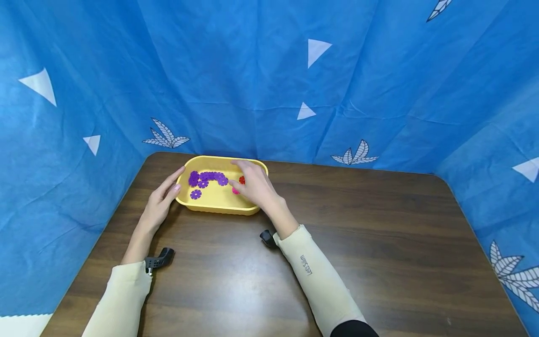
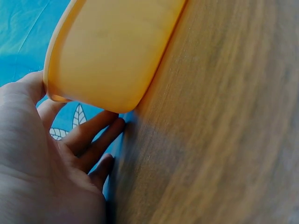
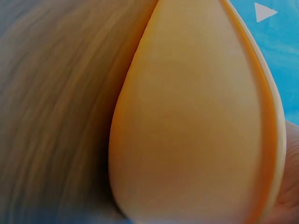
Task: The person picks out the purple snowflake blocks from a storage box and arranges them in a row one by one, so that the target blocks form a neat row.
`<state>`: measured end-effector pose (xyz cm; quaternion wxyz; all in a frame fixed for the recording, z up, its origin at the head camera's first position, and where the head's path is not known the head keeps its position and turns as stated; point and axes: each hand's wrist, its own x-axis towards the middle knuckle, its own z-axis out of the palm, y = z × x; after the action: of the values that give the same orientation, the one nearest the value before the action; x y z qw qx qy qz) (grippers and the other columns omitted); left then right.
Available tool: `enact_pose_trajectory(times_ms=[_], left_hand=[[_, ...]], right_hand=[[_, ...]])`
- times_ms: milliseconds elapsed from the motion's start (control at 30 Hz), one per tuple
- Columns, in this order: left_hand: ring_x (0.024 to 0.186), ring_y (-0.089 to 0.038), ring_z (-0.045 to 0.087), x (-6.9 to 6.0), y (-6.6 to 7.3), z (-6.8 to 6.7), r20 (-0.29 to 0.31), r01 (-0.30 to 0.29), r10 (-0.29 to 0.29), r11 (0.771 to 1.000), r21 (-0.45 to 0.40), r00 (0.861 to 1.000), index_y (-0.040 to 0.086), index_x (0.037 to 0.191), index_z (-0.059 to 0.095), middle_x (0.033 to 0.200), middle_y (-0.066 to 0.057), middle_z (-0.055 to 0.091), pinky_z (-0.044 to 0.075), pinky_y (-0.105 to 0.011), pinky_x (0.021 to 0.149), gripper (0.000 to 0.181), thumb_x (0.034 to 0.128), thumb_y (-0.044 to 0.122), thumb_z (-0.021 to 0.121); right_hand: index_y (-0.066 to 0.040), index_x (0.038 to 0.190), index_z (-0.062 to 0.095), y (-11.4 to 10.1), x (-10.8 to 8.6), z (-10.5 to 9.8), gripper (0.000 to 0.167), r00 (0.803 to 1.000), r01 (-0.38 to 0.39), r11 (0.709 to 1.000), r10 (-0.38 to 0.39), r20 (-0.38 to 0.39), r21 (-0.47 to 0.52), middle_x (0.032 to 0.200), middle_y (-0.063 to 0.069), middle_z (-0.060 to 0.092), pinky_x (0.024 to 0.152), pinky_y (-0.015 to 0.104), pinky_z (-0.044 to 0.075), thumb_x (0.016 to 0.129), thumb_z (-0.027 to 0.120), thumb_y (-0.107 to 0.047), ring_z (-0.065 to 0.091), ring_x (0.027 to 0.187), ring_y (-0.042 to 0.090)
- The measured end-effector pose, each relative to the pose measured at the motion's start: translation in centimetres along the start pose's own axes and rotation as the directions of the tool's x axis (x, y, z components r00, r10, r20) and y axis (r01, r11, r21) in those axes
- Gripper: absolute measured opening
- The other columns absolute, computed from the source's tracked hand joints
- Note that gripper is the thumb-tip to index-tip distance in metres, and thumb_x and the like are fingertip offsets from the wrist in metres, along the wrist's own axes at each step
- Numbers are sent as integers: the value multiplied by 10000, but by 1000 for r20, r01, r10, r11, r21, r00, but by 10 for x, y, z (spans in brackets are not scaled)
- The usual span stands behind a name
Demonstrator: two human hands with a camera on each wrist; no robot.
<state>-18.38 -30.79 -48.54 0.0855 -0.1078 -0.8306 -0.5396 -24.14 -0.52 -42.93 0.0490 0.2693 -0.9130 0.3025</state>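
Brown tabletop (image 1: 379,243) under the yellow tray (image 1: 214,208): left hand (image 1: 158,201), fingers apart, touches the tray's left end, best as a light brace; right hand (image 1: 256,186), thumb and forefinger apart, over its right part, should pinch singly, clear of the purple discs (image 1: 208,176) inside left. Blue cloth (image 1: 227,93) beyond.

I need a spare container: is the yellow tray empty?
Not empty: the yellow tray holds purple pieces, plus red and pink pieces partly hidden by the right hand.

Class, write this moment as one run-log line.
left hand: touching yellow tray; right hand: over tray's right end; purple pieces: inside
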Motion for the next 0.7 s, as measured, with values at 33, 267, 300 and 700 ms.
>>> enact_pose_trajectory(times_ms=[33,267,300,700], left_hand=[[1460,56,402,0,0,-1,1,4,-4,1000,4,1000,231,1616,454,1677,-42,426,345,-44,1113,486,1131,216,495],[1449,37,426,0,-3,0,2,4,-4,1000,-18,1000,226,1615,456,1680,-46,421,364,-59,1113,483,1133,203,488],[1445,32,432,0,-3,0,2,6,-6,1000,-22,1000,226,1614,457,1679,-47,422,368,-61,1112,482,1133,204,489],[1492,-170,458,0,-1,-1,5,21,-21,1000,10,1000,257,1624,438,1682,-25,419,386,-55,1084,490,1136,236,484]], right_hand=[[-81,1466,601,-2,2,2,553,1000,0,1000,0,5,-2,1453,76,652,1159,347,477,976,778,-264,613,1347,221],[-102,1466,607,-11,12,14,554,998,-8,1000,8,55,-2,1449,74,655,1077,351,535,968,791,-259,657,1270,227],[-107,1457,616,-12,13,16,543,998,-6,1000,7,65,-7,1440,70,660,1077,347,536,967,792,-258,658,1266,224],[-92,1327,740,-10,16,27,374,969,81,995,-64,240,-63,1333,52,735,1160,351,464,980,774,-230,619,1297,257]])
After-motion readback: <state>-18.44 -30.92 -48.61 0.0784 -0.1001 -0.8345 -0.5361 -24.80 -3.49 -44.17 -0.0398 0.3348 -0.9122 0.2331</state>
